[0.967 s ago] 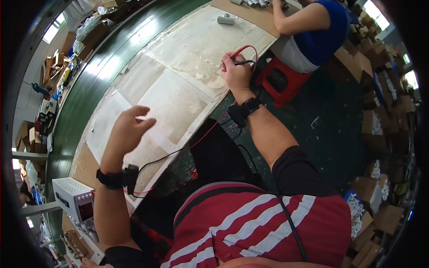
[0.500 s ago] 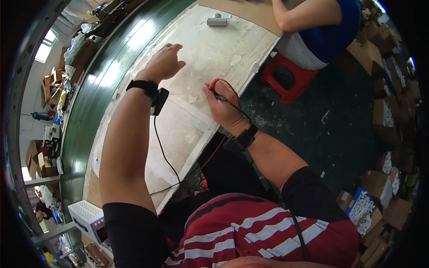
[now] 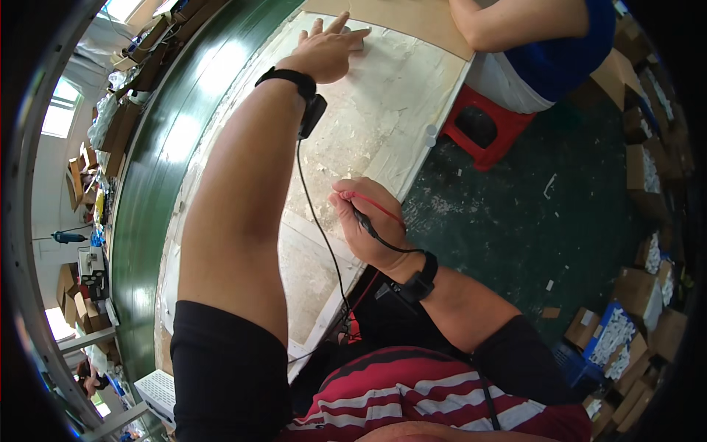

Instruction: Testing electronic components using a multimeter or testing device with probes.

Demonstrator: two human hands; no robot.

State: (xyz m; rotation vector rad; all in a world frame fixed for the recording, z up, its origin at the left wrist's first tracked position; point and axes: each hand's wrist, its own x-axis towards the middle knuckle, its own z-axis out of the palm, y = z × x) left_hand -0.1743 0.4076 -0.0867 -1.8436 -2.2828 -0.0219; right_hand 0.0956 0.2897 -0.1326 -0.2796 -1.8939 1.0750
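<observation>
The left hand (image 3: 324,57) is stretched over the far end of the worn, whitish counter (image 3: 361,118), fingers spread wide, with a grey cylindrical part (image 3: 356,44) partly hidden beneath the thumb side; whether they touch, I cannot tell. Above the counter's near right edge, the right hand (image 3: 375,228) is curled around a red test lead (image 3: 379,206) and a black test lead (image 3: 377,234). Beyond it, a co-worker in a blue top (image 3: 541,55) sits on a red plastic stool (image 3: 504,131) beside the counter.
</observation>
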